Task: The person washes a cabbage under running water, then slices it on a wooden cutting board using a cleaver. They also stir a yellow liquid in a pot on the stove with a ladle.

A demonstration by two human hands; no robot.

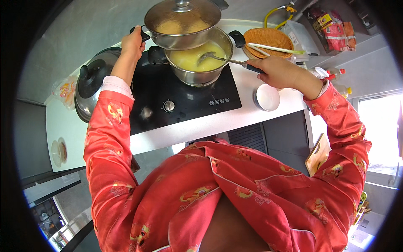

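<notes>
My left hand (132, 44) grips the black side handle of a stainless steel steamer tier (185, 41), which is tilted up over the back of the pot below. A glass lid (179, 19) with a metal knob covers that tier. Beneath it, a steel pot (198, 75) with black handles sits on the cooktop and holds yellow soup or porridge (185, 60). My right hand (280, 71) is closed around the dark handle of a metal ladle (231, 60). The ladle's bowl dips into the yellow contents near the middle of the pot.
A black cooktop (195, 100) with a knob spans the white counter. At left stand a lidded wok (94, 85) and a plastic bag (66, 89). A white bowl (267, 97), a wicker basket (267, 36), a scallion (277, 48) and several bottles (340, 72) are at right.
</notes>
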